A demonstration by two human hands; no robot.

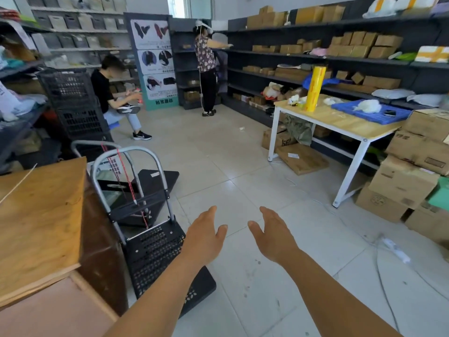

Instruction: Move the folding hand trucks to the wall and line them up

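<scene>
Both the left hand and the right hand reach forward over the pale tiled floor with fingers relaxed, grasping nothing. Just left of them, a black perforated folding hand truck with a grey tubular handle stands beside a brown wooden cabinet. A second black hand truck sits right behind it, and farther off a wood-topped white-legged table stands by dark shelving.

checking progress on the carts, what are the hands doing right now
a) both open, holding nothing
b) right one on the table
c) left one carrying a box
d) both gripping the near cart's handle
a: the left hand and right hand hover open over the floor, beside the near hand truck, touching nothing.
</scene>
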